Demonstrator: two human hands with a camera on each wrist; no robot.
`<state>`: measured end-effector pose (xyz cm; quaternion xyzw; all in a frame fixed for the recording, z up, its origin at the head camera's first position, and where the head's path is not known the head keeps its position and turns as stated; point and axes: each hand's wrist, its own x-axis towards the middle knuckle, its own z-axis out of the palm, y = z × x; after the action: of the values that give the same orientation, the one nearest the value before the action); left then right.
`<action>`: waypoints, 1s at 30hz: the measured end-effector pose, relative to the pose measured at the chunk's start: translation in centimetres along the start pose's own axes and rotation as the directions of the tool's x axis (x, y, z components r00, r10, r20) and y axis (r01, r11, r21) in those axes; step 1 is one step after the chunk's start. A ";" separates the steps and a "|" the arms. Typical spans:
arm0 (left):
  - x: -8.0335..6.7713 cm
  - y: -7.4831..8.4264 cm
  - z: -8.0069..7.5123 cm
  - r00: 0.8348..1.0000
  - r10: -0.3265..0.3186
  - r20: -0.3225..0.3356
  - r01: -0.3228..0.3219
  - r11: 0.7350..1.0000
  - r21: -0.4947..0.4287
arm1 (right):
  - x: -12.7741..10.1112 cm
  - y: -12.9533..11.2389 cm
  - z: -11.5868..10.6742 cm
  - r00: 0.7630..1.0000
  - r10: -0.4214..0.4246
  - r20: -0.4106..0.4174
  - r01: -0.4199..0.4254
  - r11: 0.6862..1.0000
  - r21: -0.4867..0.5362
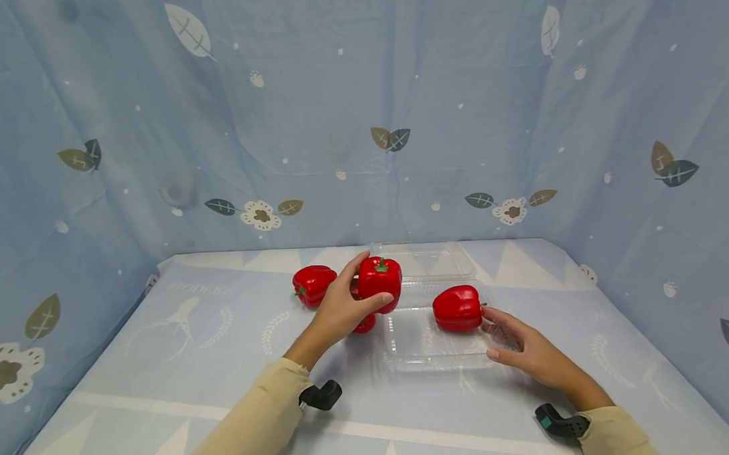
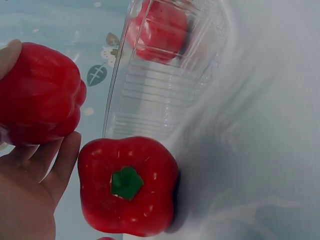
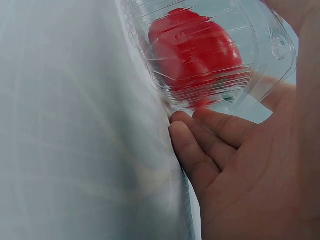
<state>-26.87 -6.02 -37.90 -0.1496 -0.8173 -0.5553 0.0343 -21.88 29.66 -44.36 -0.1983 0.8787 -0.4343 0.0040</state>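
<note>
My left hand (image 1: 342, 307) grips a red bell pepper (image 1: 380, 284) between thumb and fingers, raised above the table, its green stem facing up in the head view. A second red pepper (image 2: 127, 186) stands on the table under that hand, largely hidden in the head view. Farther left lies a third pepper (image 1: 314, 285) on its side. A clear plastic clamshell container (image 1: 413, 339), its lid folded back, holds a red pepper (image 1: 458, 308) lying on its side at the right end. Beside that end my right hand (image 1: 534, 352) has loosely extended fingers against the container.
The transparent lid (image 1: 434, 260) lies spread behind the container, toward the back edge of the table (image 1: 237, 366). A blue patterned curtain (image 1: 348, 107) encloses the back and both sides. Black straps with cameras (image 1: 322, 395) sit at both wrists.
</note>
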 end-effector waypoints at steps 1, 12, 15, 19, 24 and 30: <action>0.1 0.0 0.1 1.000 0.003 0.005 -0.003 1.000 -0.001 | 0.0 0.0 0.0 1.000 -0.002 0.001 0.002 1.000 0.003; 0.5 0.2 0.3 0.996 0.015 0.091 -0.014 1.000 -0.008 | 0.1 0.0 0.0 1.000 0.008 0.007 -0.009 1.000 0.007; 0.6 0.3 0.3 0.994 0.024 0.110 -0.024 1.000 -0.008 | 0.0 -0.1 0.0 1.000 0.012 0.001 -0.012 1.000 0.011; 0.8 0.4 0.4 0.993 0.028 0.113 -0.029 1.000 0.007 | 0.0 -0.1 -0.1 1.000 0.013 -0.004 -0.013 1.000 0.014; 1.0 0.4 0.4 0.995 0.025 0.099 -0.026 1.000 0.005 | 0.0 -0.2 -0.1 1.000 0.016 -0.003 -0.016 1.000 0.014; 1.0 0.4 0.3 0.995 0.031 0.098 -0.030 0.999 -0.016 | 0.0 -0.2 -0.1 1.000 0.007 0.004 -0.007 1.000 0.016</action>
<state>-27.65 -5.42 -37.43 -0.1896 -0.8117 -0.5524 0.0014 -21.85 29.59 -44.18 -0.1960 0.8759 -0.4408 0.0090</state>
